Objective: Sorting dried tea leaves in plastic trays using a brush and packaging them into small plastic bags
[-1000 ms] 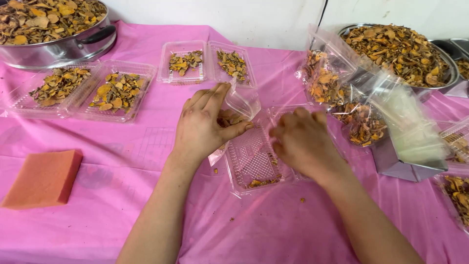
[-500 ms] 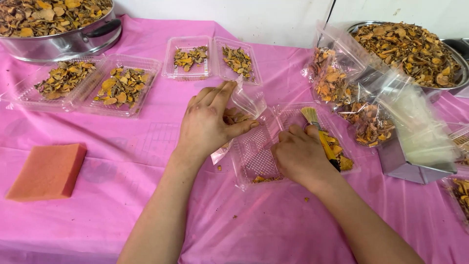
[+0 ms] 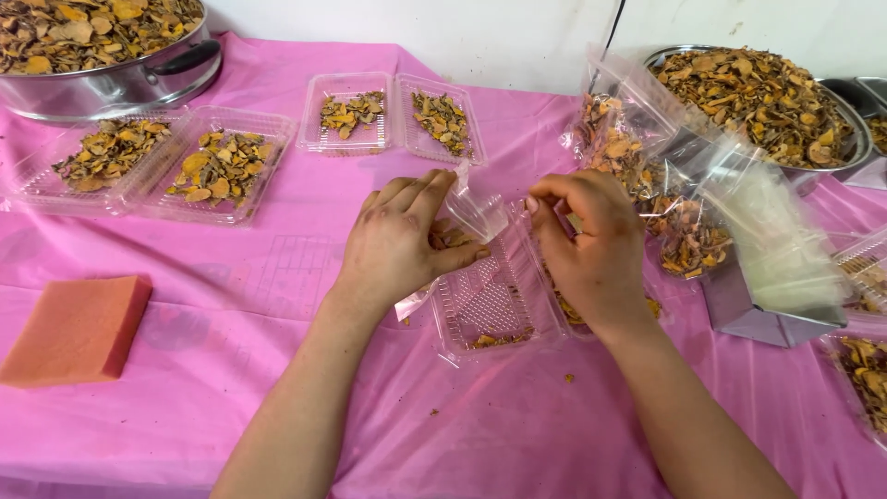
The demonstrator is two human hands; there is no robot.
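Clear glossy ribbed plastic clamshell tray point(image 3: 485, 300), frame centre. Thin shiny pink plastic table sheet point(image 3: 517, 425), wrinkled. Polished steel round pan point(image 3: 120, 79), upper left. Matt porous orange sponge block point(image 3: 74, 331), lower left.

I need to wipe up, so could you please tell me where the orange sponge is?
The orange sponge lies on the pink tablecloth at the head view's left edge, nearer the camera than the filled clear trays.

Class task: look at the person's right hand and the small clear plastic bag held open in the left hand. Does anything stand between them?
Nothing visible does. The right hand hovers, fingers pinched, just right of the small clear plastic bag that the left hand holds; only open air lies between them, above the open clear plastic clamshell tray.
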